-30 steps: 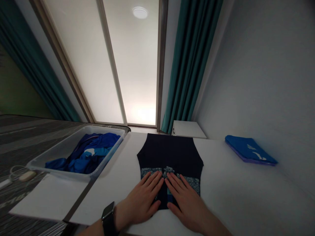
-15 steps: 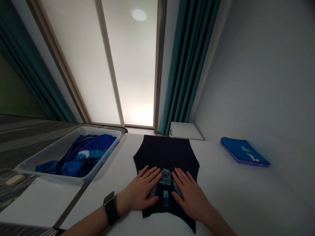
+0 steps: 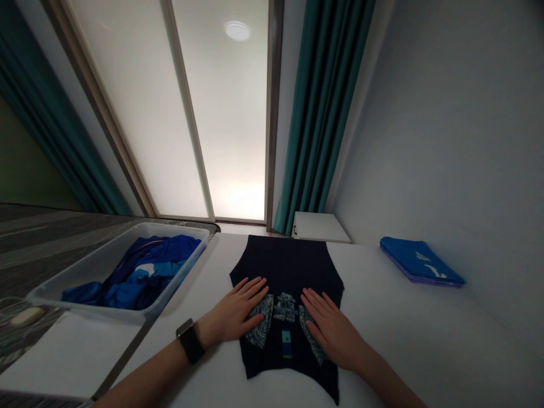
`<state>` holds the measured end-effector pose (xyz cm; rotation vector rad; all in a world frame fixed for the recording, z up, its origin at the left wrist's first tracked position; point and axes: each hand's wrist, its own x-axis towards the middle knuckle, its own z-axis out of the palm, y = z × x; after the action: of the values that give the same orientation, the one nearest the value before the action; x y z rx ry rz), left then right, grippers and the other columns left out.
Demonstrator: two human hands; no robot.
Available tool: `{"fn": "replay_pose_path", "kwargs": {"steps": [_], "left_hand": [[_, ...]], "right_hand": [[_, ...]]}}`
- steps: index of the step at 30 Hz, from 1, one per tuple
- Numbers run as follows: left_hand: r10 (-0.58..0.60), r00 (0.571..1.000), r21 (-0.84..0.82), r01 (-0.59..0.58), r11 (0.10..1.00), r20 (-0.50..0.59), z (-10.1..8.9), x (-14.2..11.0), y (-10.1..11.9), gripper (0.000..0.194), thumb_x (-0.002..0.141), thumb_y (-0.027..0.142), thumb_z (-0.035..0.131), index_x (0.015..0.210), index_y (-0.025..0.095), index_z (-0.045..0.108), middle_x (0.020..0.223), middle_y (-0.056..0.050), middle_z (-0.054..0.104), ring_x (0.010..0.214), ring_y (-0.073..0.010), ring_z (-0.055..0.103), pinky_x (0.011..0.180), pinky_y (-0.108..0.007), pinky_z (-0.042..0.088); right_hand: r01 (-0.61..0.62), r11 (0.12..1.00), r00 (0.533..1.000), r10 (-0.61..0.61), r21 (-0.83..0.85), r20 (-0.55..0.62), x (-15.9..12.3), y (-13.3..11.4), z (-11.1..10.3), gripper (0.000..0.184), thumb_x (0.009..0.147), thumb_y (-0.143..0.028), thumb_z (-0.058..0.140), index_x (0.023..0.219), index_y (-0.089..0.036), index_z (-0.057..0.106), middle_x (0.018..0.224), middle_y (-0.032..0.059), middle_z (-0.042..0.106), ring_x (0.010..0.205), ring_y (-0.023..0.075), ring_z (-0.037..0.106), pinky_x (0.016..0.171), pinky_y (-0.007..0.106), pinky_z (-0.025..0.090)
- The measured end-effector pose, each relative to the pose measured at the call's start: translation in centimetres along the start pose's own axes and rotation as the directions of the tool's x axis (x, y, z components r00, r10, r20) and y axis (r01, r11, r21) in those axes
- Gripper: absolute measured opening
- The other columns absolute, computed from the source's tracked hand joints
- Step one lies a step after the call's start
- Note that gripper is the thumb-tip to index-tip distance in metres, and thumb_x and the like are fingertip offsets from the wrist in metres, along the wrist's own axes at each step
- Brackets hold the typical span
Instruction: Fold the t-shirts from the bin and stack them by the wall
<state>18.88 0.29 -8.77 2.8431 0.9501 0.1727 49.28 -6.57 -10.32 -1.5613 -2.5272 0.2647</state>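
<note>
A dark navy shirt lies spread flat on the white table in front of me, with grey-patterned patches and a small blue-green label on it. My left hand rests flat on the shirt's left side, fingers stretched out over the edge of a patterned patch. On the right side, my right hand also lies flat, its fingers extended and partly covering the other patch. Neither hand grips the cloth. A dark watch sits on my left wrist.
A clear plastic bin holding crumpled blue clothes stands at the left. Folded blue garments are stacked at the table's right, near the wall. A white cabinet stands beyond the table.
My left hand has slid outward to the left and slightly away from me, uncovering more of the left patch. My right hand has shifted slightly outward to the right.
</note>
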Motion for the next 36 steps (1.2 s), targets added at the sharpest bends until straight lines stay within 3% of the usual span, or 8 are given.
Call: {"fn": "replay_pose_path", "kwargs": {"steps": [5, 12, 15, 19, 21, 28, 32, 36], "left_hand": [[-0.006, 1.000, 0.014, 0.006, 1.000, -0.016, 0.2, -0.6, 0.6, 0.062, 0.100, 0.048, 0.039, 0.154, 0.024, 0.021, 0.160, -0.008, 0.021, 0.147, -0.0270, 0.020, 0.119, -0.050, 0.018], [-0.022, 1.000, 0.007, 0.022, 1.000, -0.012, 0.2, -2.8, 2.9, 0.066, 0.097, 0.042, 0.046, 0.155, 0.026, 0.018, 0.160, -0.008, 0.021, 0.147, -0.0288, 0.021, 0.118, -0.053, 0.019], [-0.027, 0.999, -0.015, 0.027, 1.000, 0.025, 0.1, -3.1, 3.1, 0.068, 0.096, 0.043, 0.047, 0.155, 0.026, 0.017, 0.160, -0.008, 0.021, 0.147, -0.0282, 0.022, 0.118, -0.053, 0.019], [-0.094, 0.995, -0.057, 0.092, 0.994, -0.045, -0.2, -1.5, 2.4, 0.062, 0.100, 0.046, 0.040, 0.154, 0.024, 0.021, 0.158, -0.008, 0.028, 0.146, -0.0252, 0.025, 0.118, -0.048, 0.023], [-0.163, 0.983, -0.044, 0.160, 0.986, -0.090, -0.3, 0.2, 2.0, 0.059, 0.101, 0.047, 0.035, 0.153, 0.021, 0.025, 0.158, -0.010, 0.029, 0.146, -0.0244, 0.025, 0.118, -0.047, 0.024], [-0.194, 0.971, 0.043, 0.202, 0.979, -0.137, 1.3, 5.1, -0.1, 0.061, 0.098, 0.049, 0.038, 0.150, 0.018, 0.033, 0.156, -0.011, 0.034, 0.145, -0.0253, 0.026, 0.118, -0.048, 0.020], [-0.206, 0.969, 0.041, 0.213, 0.976, -0.135, 2.5, 5.2, -0.9, 0.062, 0.098, 0.053, 0.038, 0.151, 0.022, 0.032, 0.157, -0.010, 0.030, 0.146, -0.0282, 0.022, 0.118, -0.054, 0.017], [-0.238, 0.964, 0.039, 0.244, 0.969, -0.115, 2.4, 4.8, -0.7, 0.063, 0.097, 0.054, 0.038, 0.152, 0.025, 0.029, 0.159, -0.009, 0.027, 0.147, -0.0331, 0.016, 0.115, -0.064, 0.013]], "right_hand": [[0.029, 0.998, 0.999, -0.031, -0.050, -0.042, -0.6, -0.1, 0.6, 0.054, 0.103, -0.043, 0.027, 0.152, -0.019, 0.028, 0.158, 0.0077, 0.026, 0.145, 0.0237, 0.024, 0.119, 0.050, 0.021], [0.025, 1.000, 1.000, -0.025, -0.007, 0.013, -2.8, -1.2, 0.3, 0.055, 0.103, -0.045, 0.027, 0.153, -0.023, 0.022, 0.159, 0.0052, 0.023, 0.146, 0.0235, 0.023, 0.119, 0.051, 0.020], [0.027, 0.999, 0.999, -0.027, 0.023, 0.020, -3.2, -1.5, -0.1, 0.055, 0.102, -0.045, 0.031, 0.152, -0.024, 0.027, 0.158, 0.0056, 0.028, 0.144, 0.0238, 0.027, 0.119, 0.050, 0.022], [-0.028, 1.000, 0.996, 0.029, 0.012, -0.083, -1.5, -1.1, -1.2, 0.048, 0.099, -0.039, 0.038, 0.143, -0.021, 0.048, 0.151, 0.0088, 0.043, 0.137, 0.0239, 0.040, 0.115, 0.048, 0.030], [-0.062, 0.998, 0.987, 0.059, -0.016, -0.147, 0.4, -0.4, -1.7, 0.047, 0.099, -0.035, 0.037, 0.140, -0.018, 0.051, 0.148, 0.0103, 0.047, 0.136, 0.0234, 0.042, 0.116, 0.048, 0.029], [-0.164, 0.984, 0.984, 0.158, -0.071, -0.086, 5.7, 2.2, -0.4, 0.059, 0.099, -0.046, 0.030, 0.147, -0.013, 0.040, 0.155, 0.0115, 0.034, 0.145, 0.0227, 0.026, 0.119, 0.046, 0.019], [-0.177, 0.979, 0.982, 0.170, -0.100, -0.077, 5.8, 2.6, 0.9, 0.065, 0.099, -0.053, 0.025, 0.151, -0.014, 0.031, 0.158, 0.0111, 0.026, 0.147, 0.0232, 0.020, 0.119, 0.047, 0.015], [-0.178, 0.977, 0.982, 0.170, -0.115, -0.078, 5.4, 2.4, 1.1, 0.066, 0.099, -0.052, 0.023, 0.152, -0.013, 0.029, 0.159, 0.0112, 0.023, 0.147, 0.0235, 0.018, 0.119, 0.049, 0.012]]}}
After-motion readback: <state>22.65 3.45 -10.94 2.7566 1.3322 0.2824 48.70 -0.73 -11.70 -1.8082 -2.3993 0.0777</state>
